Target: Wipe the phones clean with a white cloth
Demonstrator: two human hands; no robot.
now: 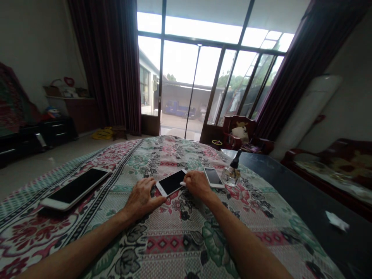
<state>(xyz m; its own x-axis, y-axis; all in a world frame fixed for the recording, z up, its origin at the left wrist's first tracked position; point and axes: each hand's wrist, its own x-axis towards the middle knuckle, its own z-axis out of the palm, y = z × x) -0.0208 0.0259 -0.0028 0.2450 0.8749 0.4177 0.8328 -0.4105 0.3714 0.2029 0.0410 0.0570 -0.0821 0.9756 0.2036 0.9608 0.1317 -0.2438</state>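
A white-framed smartphone [172,183] with a dark screen lies on the patterned tablecloth, tilted up to the right. My left hand [142,195] grips its left end, thumb at the lower corner and fingers at the upper one. At the right end, my closed right hand [197,184] pinches a small white wad [183,183], perhaps tissue or cotton, against the screen's edge. Just right of that hand lies a smaller white phone [214,177]. Beside it stands a clear bottle [231,175] with a black nozzle. A large white tablet [77,188] rests farther left.
The flowered tablecloth [168,252] covers much of a dark table [293,201]. A crumpled white tissue [337,221] lies on the bare dark surface at right. Beyond are a wooden chair [240,130], a wooden sofa [334,166] and glass doors [186,93] between dark curtains.
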